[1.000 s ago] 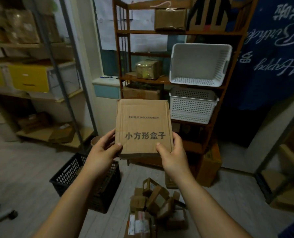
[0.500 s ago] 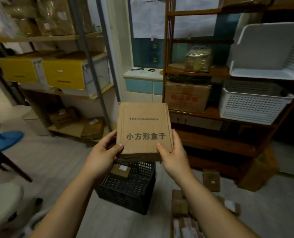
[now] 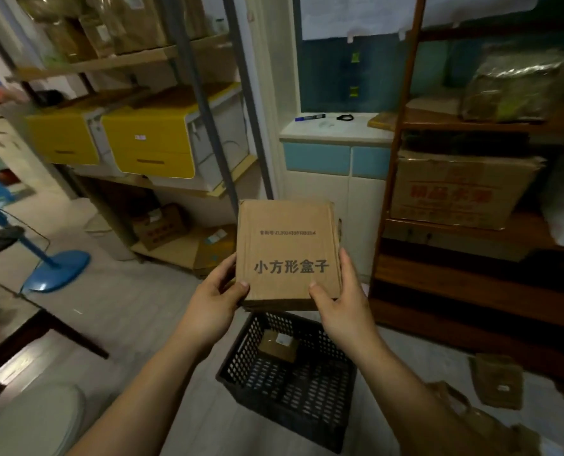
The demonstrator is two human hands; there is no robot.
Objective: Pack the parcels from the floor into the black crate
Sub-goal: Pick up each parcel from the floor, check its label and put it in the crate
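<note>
Cardboard parcel (image 3: 287, 255), flat, brown and printed with black characters, is held upright before the camera, its printed face turned to the lens. It hangs directly above the black crate (image 3: 287, 386), which sits on the floor (image 3: 136, 317) at six o'clock of it. The parcel is pinched at its two lower corners. The left hand (image 3: 218, 302) is placed at seven o'clock, thumb (image 3: 243, 285) pressed flat on the front face. The right hand (image 3: 343, 299) is placed at five o'clock, thumb likewise on the front and one finger (image 3: 346, 258) laid up the right edge. The remaining fingers are hidden behind the cardboard, so their spread cannot be told.

One small parcel (image 3: 279, 345) is seen inside the crate, toward its far wall. More brown parcels (image 3: 498, 380) are scattered on the floor at three o'clock of the crate.

The held box is judged light and stiff, its faces dry rather than slippery, though thin enough to dent under a hard squeeze. A hold on opposite side edges is judged best for lowering it flat into the crate's open near half.
</note>
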